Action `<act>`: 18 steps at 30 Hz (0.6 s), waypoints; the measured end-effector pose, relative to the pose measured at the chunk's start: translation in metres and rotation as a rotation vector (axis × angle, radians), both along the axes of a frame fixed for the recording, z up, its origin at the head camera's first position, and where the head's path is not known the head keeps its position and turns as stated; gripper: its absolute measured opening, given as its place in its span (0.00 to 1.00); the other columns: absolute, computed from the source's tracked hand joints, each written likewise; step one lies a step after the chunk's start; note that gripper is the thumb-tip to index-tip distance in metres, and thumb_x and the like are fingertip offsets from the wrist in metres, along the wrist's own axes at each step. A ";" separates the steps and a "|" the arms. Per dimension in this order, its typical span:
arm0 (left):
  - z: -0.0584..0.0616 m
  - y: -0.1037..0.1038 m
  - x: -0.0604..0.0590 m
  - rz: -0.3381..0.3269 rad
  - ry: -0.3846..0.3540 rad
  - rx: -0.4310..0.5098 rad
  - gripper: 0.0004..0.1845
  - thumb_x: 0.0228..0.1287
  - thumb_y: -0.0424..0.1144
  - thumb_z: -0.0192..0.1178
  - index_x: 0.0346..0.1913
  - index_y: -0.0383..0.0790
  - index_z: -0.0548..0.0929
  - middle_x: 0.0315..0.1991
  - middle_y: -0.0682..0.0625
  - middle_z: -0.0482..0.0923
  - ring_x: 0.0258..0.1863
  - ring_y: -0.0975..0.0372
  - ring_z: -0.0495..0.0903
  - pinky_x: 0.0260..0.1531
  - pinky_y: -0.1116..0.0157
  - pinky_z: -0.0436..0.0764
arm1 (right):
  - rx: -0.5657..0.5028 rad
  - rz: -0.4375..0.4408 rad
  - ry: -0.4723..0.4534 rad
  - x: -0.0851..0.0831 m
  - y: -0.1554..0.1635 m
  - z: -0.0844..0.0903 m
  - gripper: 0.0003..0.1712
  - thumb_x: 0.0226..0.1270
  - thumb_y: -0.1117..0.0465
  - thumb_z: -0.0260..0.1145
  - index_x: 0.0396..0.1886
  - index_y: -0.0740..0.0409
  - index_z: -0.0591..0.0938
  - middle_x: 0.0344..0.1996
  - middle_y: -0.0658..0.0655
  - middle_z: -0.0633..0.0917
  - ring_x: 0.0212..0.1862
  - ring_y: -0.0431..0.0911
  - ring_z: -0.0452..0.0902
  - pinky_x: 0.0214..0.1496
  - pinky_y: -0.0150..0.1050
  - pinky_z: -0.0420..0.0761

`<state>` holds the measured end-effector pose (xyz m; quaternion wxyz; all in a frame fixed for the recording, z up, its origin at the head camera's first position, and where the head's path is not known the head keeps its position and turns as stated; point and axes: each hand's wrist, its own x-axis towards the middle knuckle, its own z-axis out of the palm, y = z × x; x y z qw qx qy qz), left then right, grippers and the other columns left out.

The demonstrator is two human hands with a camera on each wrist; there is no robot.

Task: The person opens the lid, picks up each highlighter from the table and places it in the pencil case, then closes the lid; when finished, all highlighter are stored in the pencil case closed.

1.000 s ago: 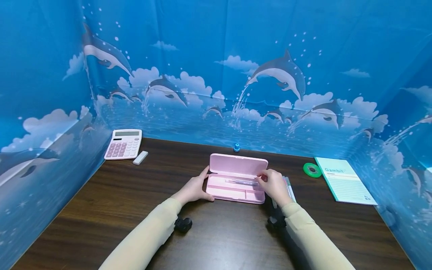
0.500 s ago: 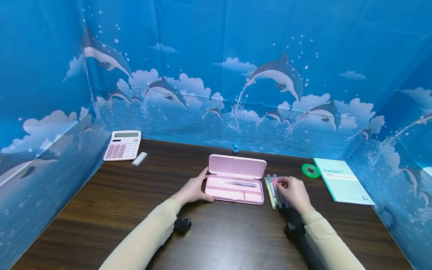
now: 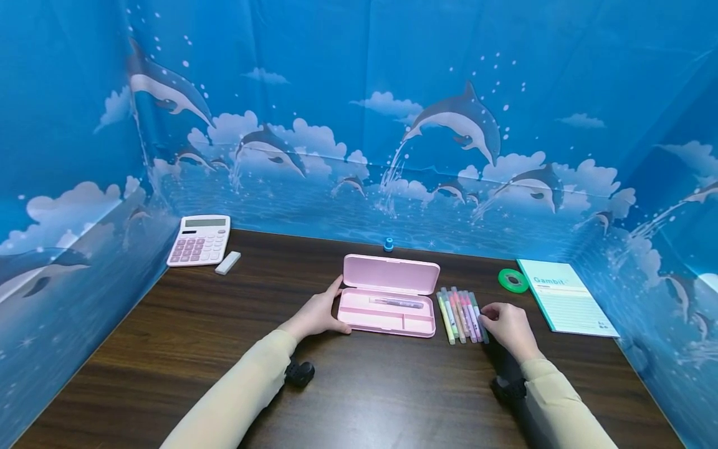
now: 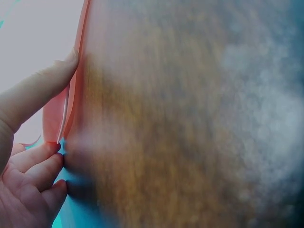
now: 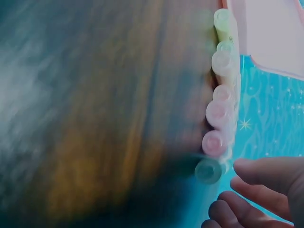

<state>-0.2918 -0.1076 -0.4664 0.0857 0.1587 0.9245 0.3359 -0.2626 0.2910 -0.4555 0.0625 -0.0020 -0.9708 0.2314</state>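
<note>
An open pink pencil case (image 3: pixel 387 319) lies mid-table with its lid (image 3: pixel 391 274) tipped back and one pen (image 3: pixel 395 303) in its long tray. My left hand (image 3: pixel 316 315) grips the case's left end, thumb on the back edge and fingers at the front corner; the left wrist view shows that hand (image 4: pixel 28 180) against the case's edge (image 4: pixel 71 109). Several pastel highlighters (image 3: pixel 461 315) lie in a row right of the case. My right hand (image 3: pixel 505 324) rests at the row's right side, fingers loosely curled by the last one, holding nothing. The right wrist view shows the highlighter caps (image 5: pixel 221 114) beside the right hand (image 5: pixel 256 190).
A pink calculator (image 3: pixel 199 240) and a white eraser (image 3: pixel 227 262) sit at the back left. A small blue object (image 3: pixel 388 244) stands behind the case. A green tape roll (image 3: pixel 513 280) and a teal notebook (image 3: pixel 566 305) lie at the right. Blue dolphin-print walls enclose the dark wooden table (image 3: pixel 224 349).
My right hand left the pen in the case and moved right, past the highlighters to the row's right end. The left hand kept its hold on the case.
</note>
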 end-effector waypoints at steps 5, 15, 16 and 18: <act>0.001 0.000 0.000 0.004 -0.006 -0.010 0.65 0.40 0.47 0.78 0.76 0.38 0.44 0.68 0.43 0.65 0.66 0.51 0.66 0.64 0.52 0.64 | 0.013 -0.008 -0.037 0.001 0.003 -0.003 0.12 0.58 0.63 0.68 0.35 0.70 0.85 0.31 0.64 0.86 0.32 0.50 0.79 0.38 0.50 0.80; 0.001 0.001 -0.001 0.011 -0.012 -0.004 0.65 0.40 0.47 0.78 0.76 0.38 0.43 0.68 0.44 0.66 0.66 0.52 0.67 0.64 0.51 0.64 | 0.012 -0.026 -0.105 0.000 0.004 0.002 0.12 0.58 0.64 0.67 0.33 0.72 0.84 0.28 0.64 0.85 0.27 0.47 0.76 0.32 0.45 0.80; 0.001 0.001 -0.001 0.009 -0.011 -0.002 0.65 0.40 0.47 0.78 0.75 0.38 0.43 0.68 0.43 0.66 0.65 0.52 0.67 0.64 0.51 0.64 | 0.012 -0.034 -0.108 0.001 0.004 0.002 0.12 0.58 0.64 0.67 0.33 0.73 0.84 0.28 0.65 0.85 0.27 0.47 0.76 0.31 0.44 0.80; 0.002 0.002 -0.001 0.005 -0.008 -0.002 0.65 0.40 0.47 0.78 0.75 0.37 0.43 0.67 0.43 0.67 0.65 0.51 0.67 0.63 0.51 0.65 | 0.006 -0.055 -0.119 0.002 0.004 0.002 0.12 0.58 0.64 0.66 0.33 0.73 0.84 0.28 0.65 0.85 0.26 0.47 0.75 0.29 0.43 0.79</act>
